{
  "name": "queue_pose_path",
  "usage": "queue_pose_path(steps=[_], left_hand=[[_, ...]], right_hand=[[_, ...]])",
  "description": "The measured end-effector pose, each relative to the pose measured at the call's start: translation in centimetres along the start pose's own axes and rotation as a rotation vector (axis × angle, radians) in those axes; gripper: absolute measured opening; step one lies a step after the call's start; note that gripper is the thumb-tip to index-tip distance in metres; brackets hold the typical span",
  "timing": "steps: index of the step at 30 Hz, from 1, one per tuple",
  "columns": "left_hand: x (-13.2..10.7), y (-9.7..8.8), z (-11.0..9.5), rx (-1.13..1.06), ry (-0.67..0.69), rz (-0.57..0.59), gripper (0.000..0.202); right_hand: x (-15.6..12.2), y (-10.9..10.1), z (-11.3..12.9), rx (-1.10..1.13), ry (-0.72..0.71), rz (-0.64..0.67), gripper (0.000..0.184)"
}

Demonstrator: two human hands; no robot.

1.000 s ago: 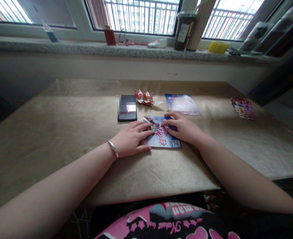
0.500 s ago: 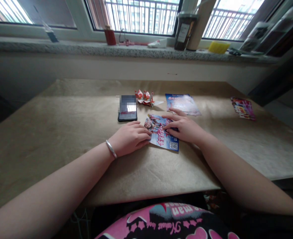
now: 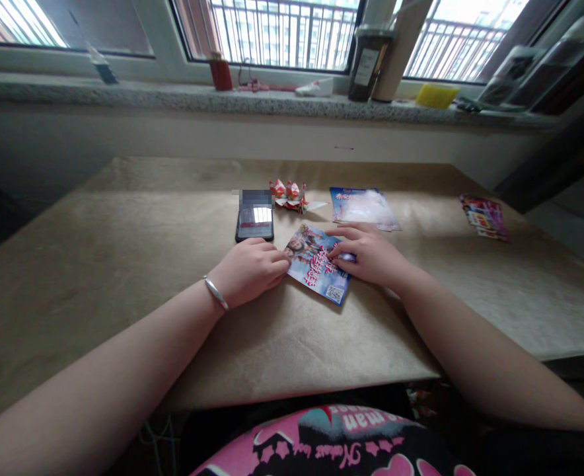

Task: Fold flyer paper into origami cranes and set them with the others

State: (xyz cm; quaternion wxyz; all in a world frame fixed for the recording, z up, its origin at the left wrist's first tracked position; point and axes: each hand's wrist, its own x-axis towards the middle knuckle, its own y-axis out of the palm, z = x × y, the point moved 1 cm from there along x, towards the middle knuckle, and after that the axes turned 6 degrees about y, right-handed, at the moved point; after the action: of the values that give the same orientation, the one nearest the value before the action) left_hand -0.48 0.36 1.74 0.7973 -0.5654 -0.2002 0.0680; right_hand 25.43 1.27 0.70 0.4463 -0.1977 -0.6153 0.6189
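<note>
A blue flyer (image 3: pixel 314 264) with red and white lettering and a QR code lies turned at an angle on the table in front of me. At its left corner, my left hand (image 3: pixel 252 268), wearing a silver bangle, has its fingers curled together on the paper; the thumb is hidden. My right hand (image 3: pixel 368 254) rests over the flyer's right side with fingers spread, the fingertips touching the print. Just beyond my left hand lies a black phone (image 3: pixel 255 228) with a lit, partly blurred screen. Folded red and white paper pieces (image 3: pixel 289 194) stand beside the phone.
More blue flyers (image 3: pixel 364 206) lie stacked behind my right hand. A pile of pink and red printed papers (image 3: pixel 484 217) is at the table's right. Along the granite windowsill (image 3: pixel 163 96) stand a red container (image 3: pixel 220 74), a dark jar (image 3: pixel 368 66) and a yellow sponge-like block (image 3: pixel 437 96).
The flyer has rotated clockwise, its lower right corner swinging left and nearer to me. My left hand has shifted slightly left; my right index finger has drawn back from the flyer stack.
</note>
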Motion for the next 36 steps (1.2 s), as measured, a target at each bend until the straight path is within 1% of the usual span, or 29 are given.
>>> queue_pose_path(steps=[5,9,12,18,22,24,28,31,34,36], left_hand=[[-0.25,0.16,0.03,0.026,-0.05,0.015,0.02],[-0.29,0.27,0.21,-0.033,-0.097,0.016,0.02],[-0.33,0.3,0.31,-0.108,-0.138,0.034,0.022],[-0.38,0.11,0.24,-0.129,-0.244,0.075,0.021],[-0.22,0.06,0.1,-0.135,-0.261,0.076,0.022],[-0.15,0.13,0.06,-0.135,-0.27,0.072,0.022],[-0.17,0.22,0.07,-0.117,-0.297,0.072,0.021],[-0.26,0.2,0.12,-0.087,-0.26,0.065,0.02],[-0.3,0.28,0.14,-0.106,-0.174,0.028,0.02],[-0.26,0.33,0.06,-0.145,-0.099,-0.021,0.022]], right_hand=[[0.13,0.37,-0.16,0.142,-0.074,0.084,0.018],[0.18,0.48,-0.07,0.248,-0.129,0.138,0.023],[0.19,0.2,0.13,0.277,-0.128,0.159,0.022],[0.15,-0.29,-0.18,0.374,-0.102,0.22,0.035],[0.11,-0.39,-0.59,0.436,-0.098,0.222,0.045],[0.09,-0.43,-0.68,0.447,-0.122,0.219,0.041],[0.01,-0.41,-0.68,0.458,-0.155,0.208,0.026],[-0.11,-0.24,-0.64,0.493,-0.11,0.183,0.02],[-0.22,0.03,-0.7,0.531,0.02,0.177,0.022],[-0.25,0.16,-0.76,0.556,0.111,0.176,0.024]])
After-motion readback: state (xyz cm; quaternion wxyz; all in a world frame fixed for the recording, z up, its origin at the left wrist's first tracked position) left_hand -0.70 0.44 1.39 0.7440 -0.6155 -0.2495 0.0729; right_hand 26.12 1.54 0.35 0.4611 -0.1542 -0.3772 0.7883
